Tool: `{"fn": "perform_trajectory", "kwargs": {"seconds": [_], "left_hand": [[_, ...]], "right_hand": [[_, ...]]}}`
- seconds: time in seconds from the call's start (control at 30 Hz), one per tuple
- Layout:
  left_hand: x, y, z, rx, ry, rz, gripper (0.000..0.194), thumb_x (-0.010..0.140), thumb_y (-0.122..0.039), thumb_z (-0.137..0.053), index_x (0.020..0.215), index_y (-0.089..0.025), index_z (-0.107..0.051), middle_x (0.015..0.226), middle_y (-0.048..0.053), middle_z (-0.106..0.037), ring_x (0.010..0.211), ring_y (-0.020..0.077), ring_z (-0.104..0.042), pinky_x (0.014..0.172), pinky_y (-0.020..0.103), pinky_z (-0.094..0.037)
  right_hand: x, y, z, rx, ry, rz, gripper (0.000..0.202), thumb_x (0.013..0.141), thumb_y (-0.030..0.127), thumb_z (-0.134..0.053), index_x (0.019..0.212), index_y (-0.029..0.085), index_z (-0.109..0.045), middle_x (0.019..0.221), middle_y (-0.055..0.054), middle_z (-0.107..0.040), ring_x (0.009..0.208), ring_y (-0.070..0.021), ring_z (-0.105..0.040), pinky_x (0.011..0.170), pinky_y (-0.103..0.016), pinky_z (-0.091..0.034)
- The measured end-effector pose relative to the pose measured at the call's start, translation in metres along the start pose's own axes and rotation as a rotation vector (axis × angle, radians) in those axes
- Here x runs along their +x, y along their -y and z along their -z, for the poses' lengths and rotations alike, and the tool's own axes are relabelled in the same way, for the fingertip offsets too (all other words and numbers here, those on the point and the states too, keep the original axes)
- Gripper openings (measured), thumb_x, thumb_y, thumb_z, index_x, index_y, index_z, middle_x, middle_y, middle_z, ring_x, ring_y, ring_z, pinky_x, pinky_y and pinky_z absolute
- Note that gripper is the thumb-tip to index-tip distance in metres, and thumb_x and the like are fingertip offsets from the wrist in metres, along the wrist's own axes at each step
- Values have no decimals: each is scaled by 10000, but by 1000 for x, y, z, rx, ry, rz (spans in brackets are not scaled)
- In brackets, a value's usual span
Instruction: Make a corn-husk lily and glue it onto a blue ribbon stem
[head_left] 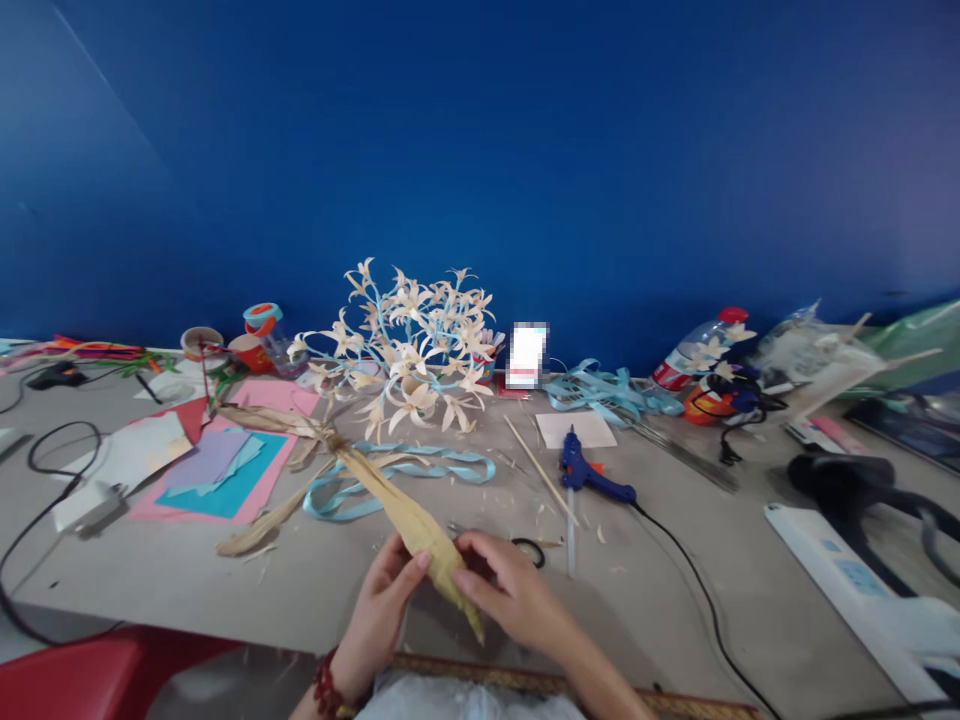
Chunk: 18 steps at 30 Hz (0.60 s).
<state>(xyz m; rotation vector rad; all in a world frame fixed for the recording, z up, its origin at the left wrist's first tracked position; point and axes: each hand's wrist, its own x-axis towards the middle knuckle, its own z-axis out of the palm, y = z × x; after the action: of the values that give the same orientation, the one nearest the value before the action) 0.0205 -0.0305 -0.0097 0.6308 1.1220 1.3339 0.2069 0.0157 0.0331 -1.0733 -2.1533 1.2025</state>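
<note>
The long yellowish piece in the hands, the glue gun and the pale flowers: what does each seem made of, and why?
Long yellowish piece: probably dried corn husk, matte, lengthwise streaks. Glue gun: likely hard plastic, smooth, evenly blue. Pale flowers: perhaps husk or paper, thin matte petals; too small to settle.

Low in the frame, left of the left hand (391, 588), a strip of tabletop (187, 575) gives passage below the coloured papers (214, 475), ending at a looping black cable (21, 600). Straight ahead, the pale husk (401, 508) slants across, with the tall flower spray (412, 390) behind it. Right of the right hand (514, 590) there is room up to the black cord (703, 585); above, the glue gun (592, 480) and wooden stick (538, 465) obstruct.
</note>
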Motion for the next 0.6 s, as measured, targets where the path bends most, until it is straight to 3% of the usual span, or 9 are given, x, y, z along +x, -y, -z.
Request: {"fn": "perform_trajectory", "kwargs": {"seconds": [0.1,0.23,0.37,0.6], "left_hand": [[3,4,-11,-44,2,-19,350,700,-337,-804,1001,-205,-685,911,48,-741,821,198,-680,756,297,-547],[4,6,-17,-7,5,-67,352,688,-316,-812,993,-195,-683,927,49,-740,855,201,-674,775,293,-544],[5,5,-18,57,7,-138,395,663,-320,-823,1006,-193,-673,938,57,-739,864,219,-676,777,301,-542],[2,9,-19,66,59,-253,532,599,-367,-864,1065,-208,-663,965,62,-717,842,224,-660,744,290,-537]], "right_hand": [[-6,-2,1,-8,-72,-47,149,912,333,-544,980,207,-586,834,-8,-642,723,-162,-579,632,-231,-390],[-8,1,5,-110,-154,-21,223,848,390,-640,949,196,-597,834,-23,-640,725,-176,-569,639,-244,-378],[-8,2,8,-151,-126,65,162,879,349,-574,877,188,-595,795,-27,-606,721,-177,-552,635,-253,-358],[-12,-13,-3,130,-119,61,180,881,338,-500,894,185,-595,796,-20,-586,725,-169,-532,656,-257,-376]]}}
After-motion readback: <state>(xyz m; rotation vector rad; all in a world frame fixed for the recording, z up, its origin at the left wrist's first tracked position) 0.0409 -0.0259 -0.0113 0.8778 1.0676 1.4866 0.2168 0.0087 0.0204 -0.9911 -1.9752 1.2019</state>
